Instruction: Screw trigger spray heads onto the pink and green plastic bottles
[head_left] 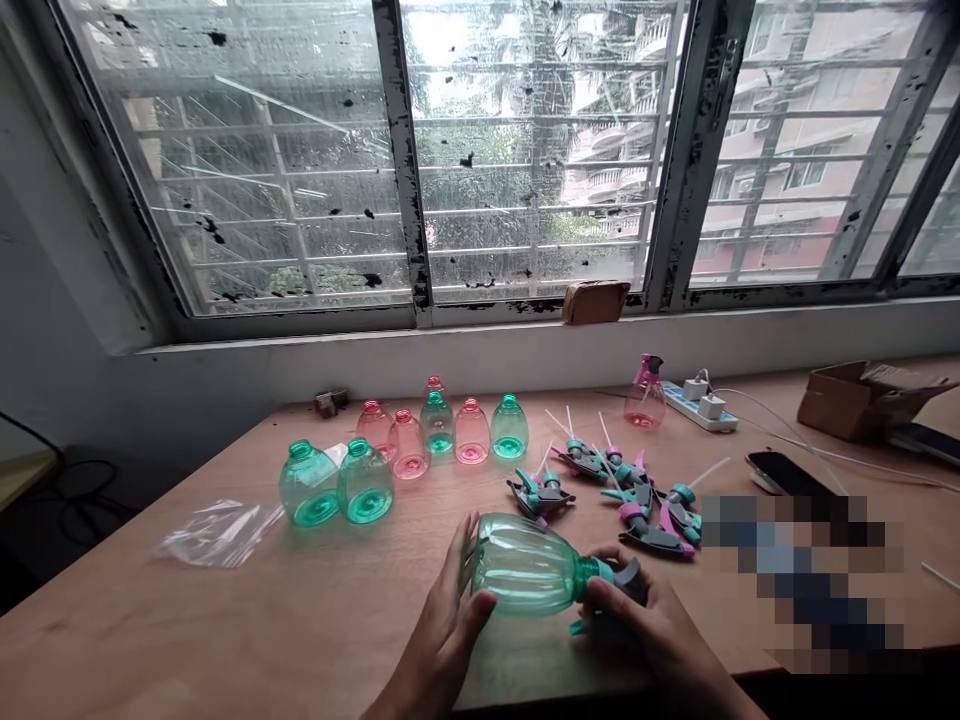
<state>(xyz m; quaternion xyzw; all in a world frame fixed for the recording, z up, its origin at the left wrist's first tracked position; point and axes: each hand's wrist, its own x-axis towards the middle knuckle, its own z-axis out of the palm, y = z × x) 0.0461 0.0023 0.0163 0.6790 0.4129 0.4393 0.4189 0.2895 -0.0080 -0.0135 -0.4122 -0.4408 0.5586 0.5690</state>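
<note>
A clear green bottle (529, 565) lies sideways between my hands above the table's front part. My left hand (450, 605) holds it by the base, thumb at the lower front and fingers behind. At the neck, the fingers of my right hand (649, 605) close around a grey and teal trigger spray head (626, 578), which sits against the bottle's mouth. How far it is screwed on cannot be made out. A teal piece (577, 627) shows under the right hand. Just beyond lie loose trigger spray heads (637, 495) in grey, teal and pink, some with straws pointing up.
Several green bottles (365, 490) and pink bottles (472, 440) stand at back left. A plastic bag (221, 535) lies at left. Further right are a pink spray bottle (645, 405), a power strip (697, 408), a cardboard box (847, 405) and a phone (787, 475). One area is pixelated.
</note>
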